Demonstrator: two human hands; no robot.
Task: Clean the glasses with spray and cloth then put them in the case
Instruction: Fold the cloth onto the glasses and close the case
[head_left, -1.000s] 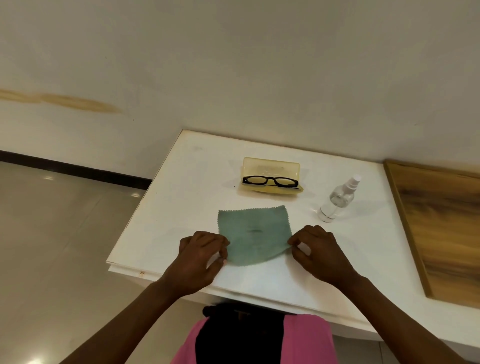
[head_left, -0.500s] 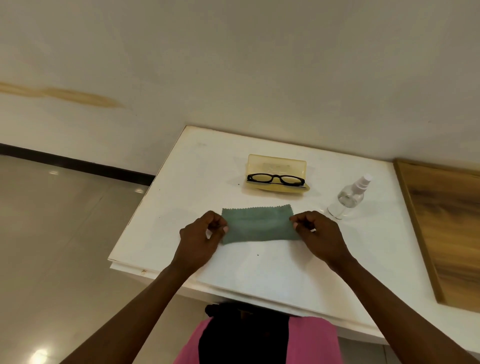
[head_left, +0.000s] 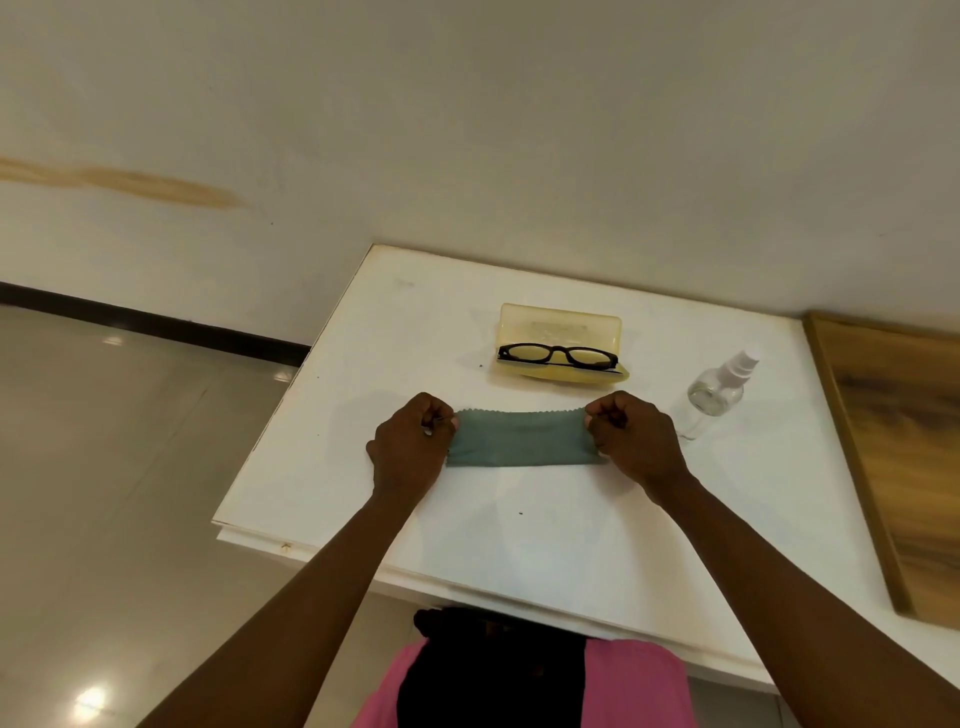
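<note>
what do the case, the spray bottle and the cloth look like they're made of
Glasses case: likely translucent yellow plastic, light passes through the lid. Spray bottle: clear plastic or glass, unclear which, with a white plastic nozzle. Cloth: soft matte teal fabric, probably microfibre, with zigzag-cut edges.

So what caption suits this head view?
Both hands, left and right, pinch a green cloth before glasses in case.
</note>
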